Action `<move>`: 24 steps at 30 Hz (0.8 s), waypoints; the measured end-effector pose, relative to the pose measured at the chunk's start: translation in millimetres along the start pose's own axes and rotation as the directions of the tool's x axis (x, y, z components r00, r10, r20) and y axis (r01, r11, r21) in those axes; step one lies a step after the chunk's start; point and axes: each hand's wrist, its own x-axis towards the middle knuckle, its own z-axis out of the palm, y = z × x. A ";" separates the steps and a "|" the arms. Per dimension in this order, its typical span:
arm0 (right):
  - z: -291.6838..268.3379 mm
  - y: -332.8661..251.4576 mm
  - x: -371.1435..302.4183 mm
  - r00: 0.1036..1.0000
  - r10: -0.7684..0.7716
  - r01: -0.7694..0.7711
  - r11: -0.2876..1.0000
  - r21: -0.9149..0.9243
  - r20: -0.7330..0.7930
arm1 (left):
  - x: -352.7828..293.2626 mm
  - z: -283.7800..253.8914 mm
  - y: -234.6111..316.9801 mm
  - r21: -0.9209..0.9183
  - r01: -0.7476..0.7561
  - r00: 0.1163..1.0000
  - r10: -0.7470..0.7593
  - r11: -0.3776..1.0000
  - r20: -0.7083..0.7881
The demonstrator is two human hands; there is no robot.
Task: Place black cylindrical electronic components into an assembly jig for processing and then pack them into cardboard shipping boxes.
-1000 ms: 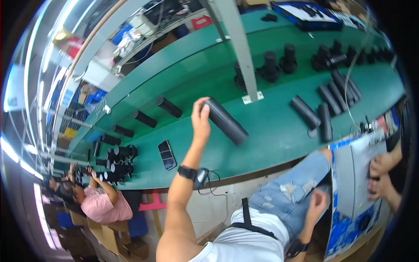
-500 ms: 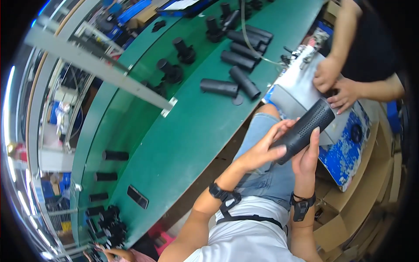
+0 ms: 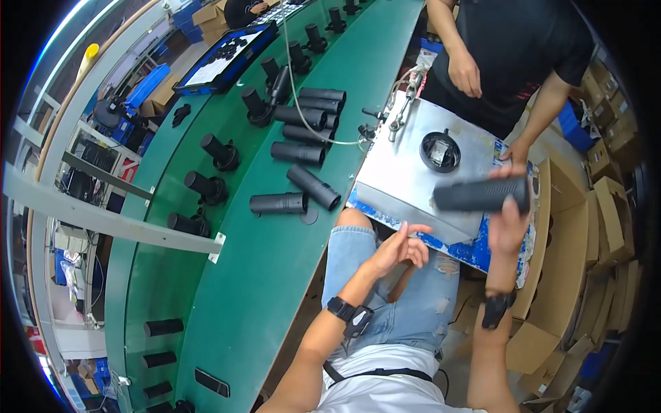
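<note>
The table (image 3: 241,296) was long and green, with a smooth surface. Several black tubes (image 3: 297,153) were lying on it, close together, some of them touching. Just beside the nearest tubes, a small dark disc (image 3: 310,216) lay flat. Along the far side stood a row of black cylinders with wider bases (image 3: 219,153). A phone (image 3: 211,383) lay near the lower end, and the foot of a pale post (image 3: 217,248) rested on the surface also.

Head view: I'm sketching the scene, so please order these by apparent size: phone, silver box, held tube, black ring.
1. Silver box
2. Held tube, motion-blurred
3. Black ring
4. Phone
</note>
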 end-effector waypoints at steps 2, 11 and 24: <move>7.4 10.6 56.6 0.994 -0.095 0.089 0.989 -0.117 -0.048 | 2.3 -35.2 -24.3 0.164 0.098 0.970 -0.058 0.981 -0.237; -10.2 92.5 118.2 0.998 0.032 -0.055 0.903 -0.425 -0.063 | 14.5 -39.4 -43.6 0.305 0.191 0.951 -0.099 0.933 -0.293; 4.8 127.3 92.0 0.997 -0.078 0.066 0.798 -0.599 0.006 | 17.1 -36.7 -48.6 0.257 0.105 0.978 -0.053 0.961 -0.203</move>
